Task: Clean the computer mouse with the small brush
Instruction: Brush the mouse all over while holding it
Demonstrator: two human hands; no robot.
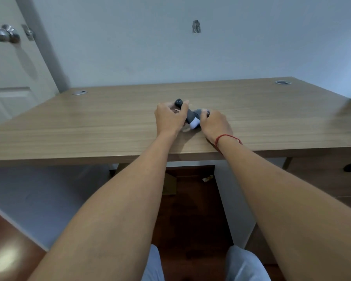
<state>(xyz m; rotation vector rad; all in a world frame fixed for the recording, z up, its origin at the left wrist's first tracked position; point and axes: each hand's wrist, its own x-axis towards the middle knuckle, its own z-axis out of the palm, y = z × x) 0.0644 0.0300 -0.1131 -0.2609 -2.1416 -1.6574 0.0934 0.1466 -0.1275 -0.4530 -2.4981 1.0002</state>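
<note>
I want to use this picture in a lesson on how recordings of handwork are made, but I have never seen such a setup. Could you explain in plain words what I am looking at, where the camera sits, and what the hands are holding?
There is no machine here. A person wears a wide-angle camera on the head, looking forward and down, so both bare forearms stretch away from the viewer. That lens bends the picture's edges.

The left hand is closed around a dark grey handle with a rounded black end, most likely the small brush. The right hand, with a red string at its wrist, grips a grey and white object, probably the computer mouse, low on the wooden desk. The hands hide much of both, so details are unclear.

The desk has two round cable holes at the back. Behind it is a pale wall, and a door with a metal knob stands at the left.
</note>
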